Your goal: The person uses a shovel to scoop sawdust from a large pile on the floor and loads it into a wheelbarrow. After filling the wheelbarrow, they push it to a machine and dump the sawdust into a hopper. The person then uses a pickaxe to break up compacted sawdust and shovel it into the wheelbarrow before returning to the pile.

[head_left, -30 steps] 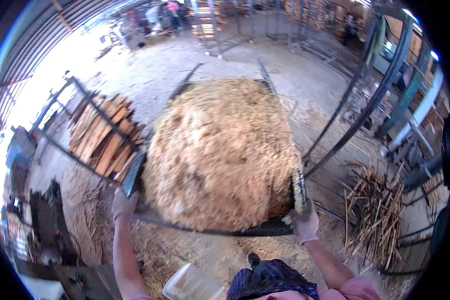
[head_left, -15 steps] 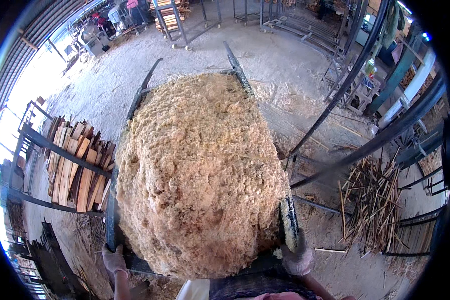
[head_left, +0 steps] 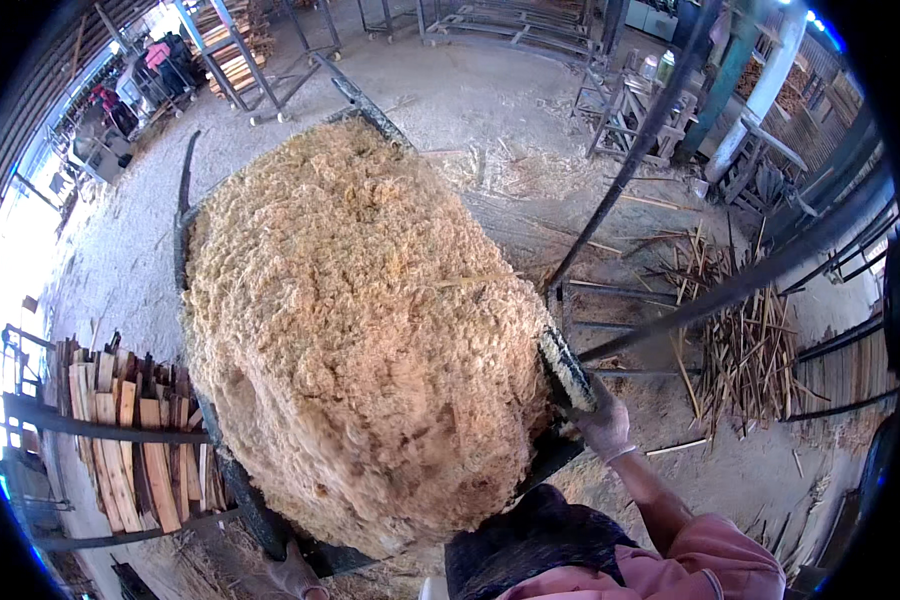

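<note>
A big heap of pale sawdust (head_left: pixel 360 330) fills a dark-framed cart (head_left: pixel 255 510) in front of me and rises above its sides. My right hand (head_left: pixel 605 422), in a light glove, is closed round the near right end of the frame, where sawdust clings to the rail. At the near left corner, my left hand (head_left: pixel 295 574), also gloved, grips the frame; part of it lies in shadow low in the view. Two dark bars stick out past the far end of the heap. The cart's wheels are hidden.
Stacked wood slats (head_left: pixel 135 450) lie left of the cart behind a metal rail. On the right are a pile of thin offcut sticks (head_left: pixel 745 345) and slanting dark metal bars (head_left: pixel 635 150). A wheeled metal rack (head_left: pixel 232 55) and machinery (head_left: pixel 100 140) stand farther off.
The view has turned, and the cart now angles toward the upper left. The stick pile and slat stack sit differently around it. More of my right arm shows; both hands keep their hold.
</note>
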Available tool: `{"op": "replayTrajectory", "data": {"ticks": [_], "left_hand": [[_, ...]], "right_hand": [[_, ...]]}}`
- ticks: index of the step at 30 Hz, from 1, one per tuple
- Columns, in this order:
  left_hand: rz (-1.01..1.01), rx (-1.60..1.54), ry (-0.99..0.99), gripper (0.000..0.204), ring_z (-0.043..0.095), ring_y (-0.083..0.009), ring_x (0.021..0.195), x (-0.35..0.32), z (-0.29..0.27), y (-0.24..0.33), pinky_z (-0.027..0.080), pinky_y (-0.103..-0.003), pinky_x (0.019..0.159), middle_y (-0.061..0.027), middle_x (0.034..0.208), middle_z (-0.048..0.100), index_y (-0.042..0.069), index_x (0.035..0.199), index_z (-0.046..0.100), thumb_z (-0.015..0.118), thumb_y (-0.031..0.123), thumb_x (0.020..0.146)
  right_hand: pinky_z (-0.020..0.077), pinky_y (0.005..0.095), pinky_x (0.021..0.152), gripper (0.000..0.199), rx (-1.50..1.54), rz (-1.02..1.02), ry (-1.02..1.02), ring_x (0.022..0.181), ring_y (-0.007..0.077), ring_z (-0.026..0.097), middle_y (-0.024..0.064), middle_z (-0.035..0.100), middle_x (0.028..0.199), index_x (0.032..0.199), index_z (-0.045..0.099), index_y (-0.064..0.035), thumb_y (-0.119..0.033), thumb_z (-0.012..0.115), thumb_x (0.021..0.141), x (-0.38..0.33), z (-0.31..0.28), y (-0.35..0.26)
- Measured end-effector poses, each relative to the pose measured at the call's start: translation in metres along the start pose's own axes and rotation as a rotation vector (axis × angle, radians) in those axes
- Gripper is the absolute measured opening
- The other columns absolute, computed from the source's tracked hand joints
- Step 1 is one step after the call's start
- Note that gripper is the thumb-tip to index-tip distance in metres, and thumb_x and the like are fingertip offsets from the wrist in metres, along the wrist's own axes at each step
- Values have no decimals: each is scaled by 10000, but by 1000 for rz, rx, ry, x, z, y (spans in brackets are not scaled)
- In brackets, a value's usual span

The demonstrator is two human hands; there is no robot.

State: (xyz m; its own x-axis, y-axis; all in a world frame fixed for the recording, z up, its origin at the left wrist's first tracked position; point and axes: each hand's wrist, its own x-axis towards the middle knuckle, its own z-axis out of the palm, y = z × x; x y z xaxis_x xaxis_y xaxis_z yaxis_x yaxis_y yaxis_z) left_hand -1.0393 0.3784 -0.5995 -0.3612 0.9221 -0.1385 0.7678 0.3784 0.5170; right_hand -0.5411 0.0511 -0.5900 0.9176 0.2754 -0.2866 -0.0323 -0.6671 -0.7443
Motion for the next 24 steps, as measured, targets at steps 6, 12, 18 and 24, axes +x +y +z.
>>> {"op": "replayTrajectory", "data": {"ticks": [6,12,18,24], "left_hand": [[49,123,-31,870,643,-347,1166,-27,-68,36,497,-396,1026,-250,1371,614,-96,1447,468,879,253,764],[52,-142,12,651,667,-330,1066,2,-35,-13,500,-405,957,-208,1224,686,-67,1343,564,805,173,789],[191,38,26,744,628,-370,1186,-2,-44,-28,472,-394,1030,-262,1340,617,-83,1442,477,770,234,835],[305,-142,83,693,633,-377,1149,1,-48,-41,460,-404,1026,-240,1273,647,-51,1421,517,781,160,816]], "right_hand": [[536,442,870,775,-271,-67,88,1032,378,701,205,733,1080,1425,573,-134,-415,832,751,-16,-7,-22],[541,363,883,779,-234,22,94,996,297,724,181,737,1128,1435,567,-76,-330,851,756,-22,5,-28],[523,369,952,744,-152,-149,187,1131,310,685,213,698,1235,1396,602,-71,-341,851,748,-29,2,-4],[514,385,981,768,-190,-151,196,1133,330,686,215,708,1213,1376,609,-48,-405,830,733,-38,-1,-12]]}}
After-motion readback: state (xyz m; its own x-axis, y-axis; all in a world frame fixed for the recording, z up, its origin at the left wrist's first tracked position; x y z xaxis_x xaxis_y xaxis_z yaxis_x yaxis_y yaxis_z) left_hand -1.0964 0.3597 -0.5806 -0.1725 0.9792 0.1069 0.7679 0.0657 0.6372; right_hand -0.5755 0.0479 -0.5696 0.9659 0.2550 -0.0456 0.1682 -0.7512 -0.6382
